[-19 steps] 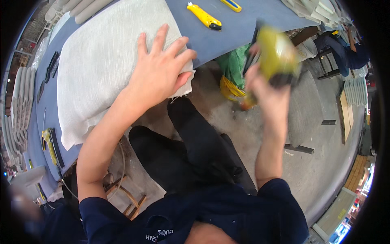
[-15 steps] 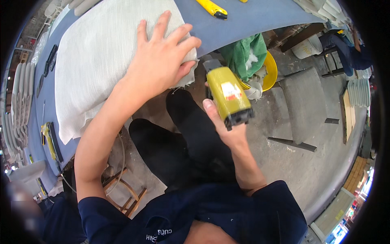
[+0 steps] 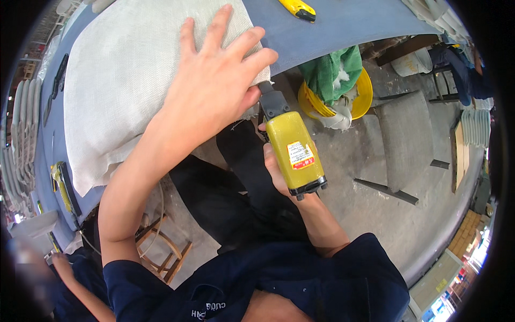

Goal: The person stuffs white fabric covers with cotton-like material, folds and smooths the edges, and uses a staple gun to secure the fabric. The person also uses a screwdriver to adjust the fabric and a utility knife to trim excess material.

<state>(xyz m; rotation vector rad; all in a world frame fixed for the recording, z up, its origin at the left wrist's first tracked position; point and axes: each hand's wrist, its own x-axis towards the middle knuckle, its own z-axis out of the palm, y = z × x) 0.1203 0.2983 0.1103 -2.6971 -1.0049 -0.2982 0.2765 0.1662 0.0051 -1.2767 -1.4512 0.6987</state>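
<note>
A pad covered in pale woven fabric [image 3: 118, 70] lies on the blue-topped table, its frayed fabric edge hanging over the near side. My left hand [image 3: 212, 80] rests on it with fingers spread, the thumb bent down over the right-hand edge. In my right hand [image 3: 274, 166] is a yellow-green staple gun [image 3: 287, 129] with a black nose and end cap. The nose points away from me and meets the pad's edge beside my left thumb; whether it presses on the fabric cannot be made out. The gun's body hides most of my right fingers.
A yellow bucket [image 3: 367, 96] holding green cloth stands right of the table [image 3: 343, 27]. On the tabletop lie a yellow-handled tool [image 3: 298, 9] and, at left, another yellow-and-black tool [image 3: 66, 188]. A grey chair-like piece [image 3: 405, 139] sits on the floor. A co-worker's arm [image 3: 80, 290] shows lower left.
My right hand has brought the staple gun left, so its nose is now at the pad's edge by my left thumb. My left hand stays spread on the pad. A co-worker's arm has appeared.
</note>
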